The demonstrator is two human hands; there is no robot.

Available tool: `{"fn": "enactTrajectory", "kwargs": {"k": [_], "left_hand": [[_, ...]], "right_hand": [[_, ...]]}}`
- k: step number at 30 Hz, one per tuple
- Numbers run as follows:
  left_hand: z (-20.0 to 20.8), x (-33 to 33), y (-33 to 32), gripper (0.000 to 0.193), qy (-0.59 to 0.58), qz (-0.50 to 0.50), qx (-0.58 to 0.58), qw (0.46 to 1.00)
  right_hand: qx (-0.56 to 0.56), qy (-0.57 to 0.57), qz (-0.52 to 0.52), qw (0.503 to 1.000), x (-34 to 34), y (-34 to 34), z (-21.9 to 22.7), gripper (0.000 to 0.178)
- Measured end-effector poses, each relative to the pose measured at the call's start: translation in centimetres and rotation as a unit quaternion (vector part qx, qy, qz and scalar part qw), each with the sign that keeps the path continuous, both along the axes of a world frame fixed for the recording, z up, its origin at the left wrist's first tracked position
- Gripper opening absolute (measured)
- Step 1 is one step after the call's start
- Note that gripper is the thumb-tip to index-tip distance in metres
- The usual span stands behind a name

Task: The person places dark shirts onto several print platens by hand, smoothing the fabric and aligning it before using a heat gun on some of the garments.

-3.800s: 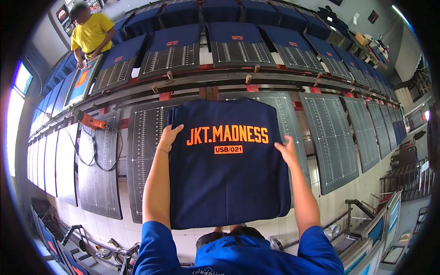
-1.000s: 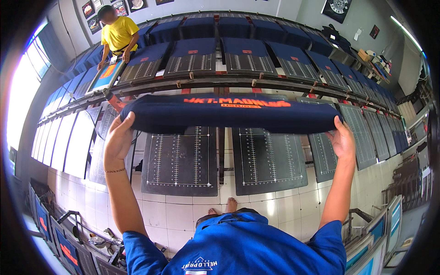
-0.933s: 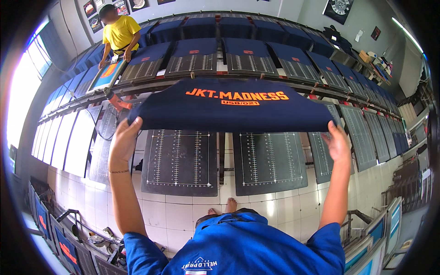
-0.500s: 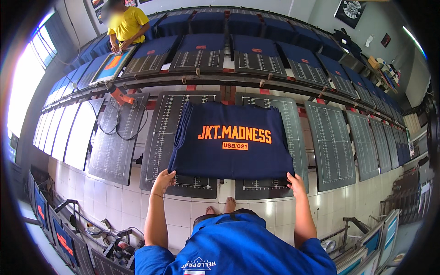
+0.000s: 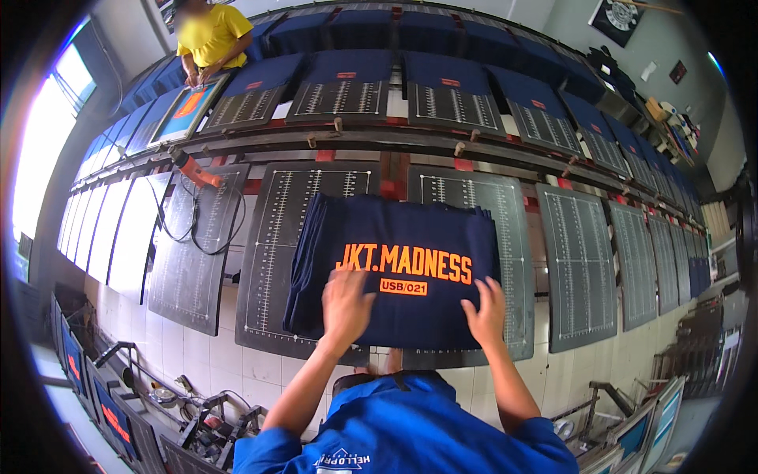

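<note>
A stack of folded navy cloth pieces [image 5: 399, 325], probably shirts, lies across two dark printing boards [image 5: 272, 245], bridging the gap between them. Orange lettering is printed on the top piece, above a small orange label-like block. My left hand [image 5: 346, 306] is over the left part of the print, fingers stretched out and partly covering the first letters. Over the right side of the stack, my right hand [image 5: 485, 310] has its fingers apart, just beside the end of the print. Neither hand grips the cloth; whether the fingertips touch it I cannot tell.
An orange heat gun-like tool [image 5: 195, 169] with a black cable rests on the board to the left. Beyond a long dark rail [image 5: 379, 136], boards carry navy cloth. A person in a yellow top [image 5: 215, 38] handles a printing frame [image 5: 187, 113] at the far left.
Both hands have let go of the stack's near corners and moved inward over the top piece. The stack sits lower in view, nearer to me.
</note>
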State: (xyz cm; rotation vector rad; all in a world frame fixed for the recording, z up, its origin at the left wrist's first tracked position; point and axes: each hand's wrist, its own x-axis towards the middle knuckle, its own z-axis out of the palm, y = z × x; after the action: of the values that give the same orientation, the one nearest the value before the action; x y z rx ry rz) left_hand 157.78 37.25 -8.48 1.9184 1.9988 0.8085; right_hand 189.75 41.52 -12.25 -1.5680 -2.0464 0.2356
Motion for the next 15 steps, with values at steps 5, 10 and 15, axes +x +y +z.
{"fn": "enactTrajectory", "kwargs": {"k": [5, 10, 15], "left_hand": [[-5.1, -1.5, 13.4, 0.054, 0.168, -0.082, 0.0, 0.982], [-12.1, -14.4, 15.0, 0.063, 0.177, 0.221, -0.023, 0.959], [-2.4, -13.8, 4.8, 0.053, 0.168, 0.138, 0.052, 0.975]], "right_hand": [[0.028, -0.185, 0.112, 0.976, -1.7, 13.4, -3.8, 0.052], [0.071, -0.229, -0.011, 0.971, 1.3, 21.6, -7.2, 0.047], [0.042, -0.118, -0.165, 0.978, -7.3, 21.4, -5.7, 0.051]]}}
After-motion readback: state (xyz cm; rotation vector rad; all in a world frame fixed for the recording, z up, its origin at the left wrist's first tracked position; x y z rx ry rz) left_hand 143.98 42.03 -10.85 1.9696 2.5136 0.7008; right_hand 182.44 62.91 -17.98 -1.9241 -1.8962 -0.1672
